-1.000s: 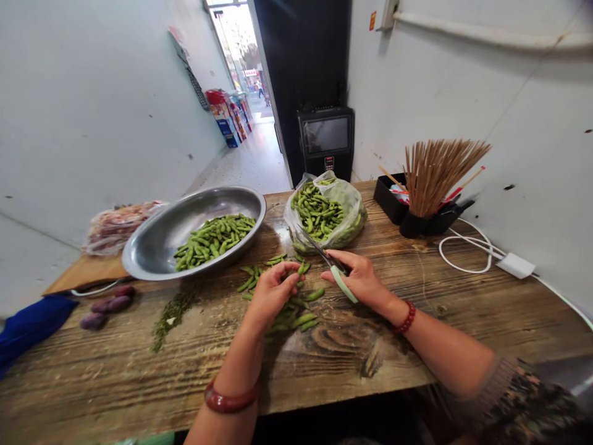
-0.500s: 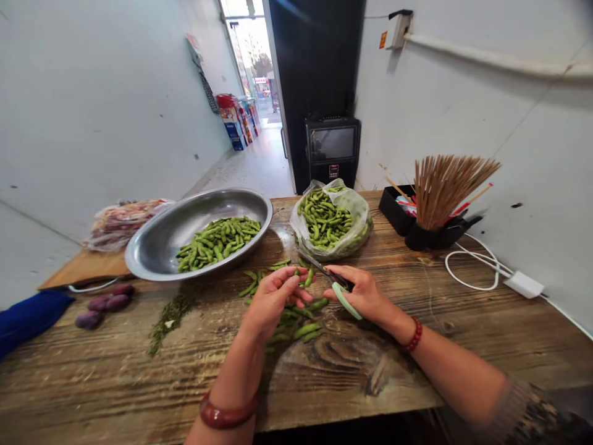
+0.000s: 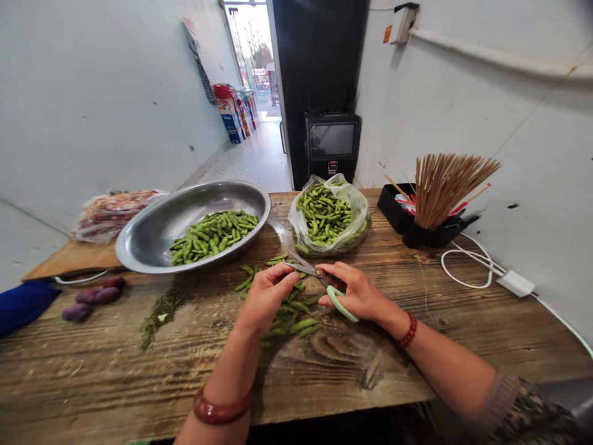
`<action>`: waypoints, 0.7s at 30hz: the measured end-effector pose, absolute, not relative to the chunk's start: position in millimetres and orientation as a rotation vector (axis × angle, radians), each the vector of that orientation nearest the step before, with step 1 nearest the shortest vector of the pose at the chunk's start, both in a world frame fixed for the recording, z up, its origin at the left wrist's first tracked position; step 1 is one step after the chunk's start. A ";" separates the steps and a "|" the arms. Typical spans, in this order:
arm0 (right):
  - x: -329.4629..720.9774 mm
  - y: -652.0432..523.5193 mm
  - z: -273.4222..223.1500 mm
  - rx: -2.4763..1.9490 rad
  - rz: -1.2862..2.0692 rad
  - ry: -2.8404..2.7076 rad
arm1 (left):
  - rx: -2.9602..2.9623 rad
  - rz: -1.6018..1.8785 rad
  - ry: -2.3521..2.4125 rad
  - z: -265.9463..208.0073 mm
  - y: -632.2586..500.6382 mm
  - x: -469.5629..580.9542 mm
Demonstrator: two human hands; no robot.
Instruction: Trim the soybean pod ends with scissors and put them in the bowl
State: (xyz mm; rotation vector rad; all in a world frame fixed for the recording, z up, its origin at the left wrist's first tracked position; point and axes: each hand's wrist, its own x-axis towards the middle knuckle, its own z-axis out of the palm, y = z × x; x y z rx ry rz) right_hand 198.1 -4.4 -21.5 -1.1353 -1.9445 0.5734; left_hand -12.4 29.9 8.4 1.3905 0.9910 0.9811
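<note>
My left hand (image 3: 266,295) pinches a green soybean pod, mostly hidden by its fingers, above the middle of the table. In my right hand (image 3: 356,290) are scissors (image 3: 337,300) with pale green handles, their blades parted and reaching to the left fingertips. Beneath both hands lies a loose heap of soybean pods (image 3: 301,326). Beyond them, a clear plastic bag (image 3: 359,217) full of pods stands open. To the left, a wide steel basin (image 3: 148,232) holds more pods (image 3: 215,235), piled toward its right side.
Trimmed bits (image 3: 164,312) and several purple, plum-like items (image 3: 95,296) lie on the wooden table (image 3: 324,386). A bagged pack (image 3: 113,213) rests on a board at back left. At right are a black holder (image 3: 419,237) of wooden skewers (image 3: 447,188) and a white adapter (image 3: 519,283) with cable.
The scissors have swung left and their blades have parted at the left fingertips. My left fingers have closed together around the pod. The whole view has shifted slightly.
</note>
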 end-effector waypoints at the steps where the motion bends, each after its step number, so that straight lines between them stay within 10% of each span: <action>1: 198.6 -4.2 -21.3 -1.122 0.575 -1.957 | 1.413 0.981 0.984 8.5 30.0 -12.4; 21: 204.1 -5.1 -17.2 -1.051 0.509 -2.101 | 1.550 0.912 0.888 9.1 30.5 -11.9</action>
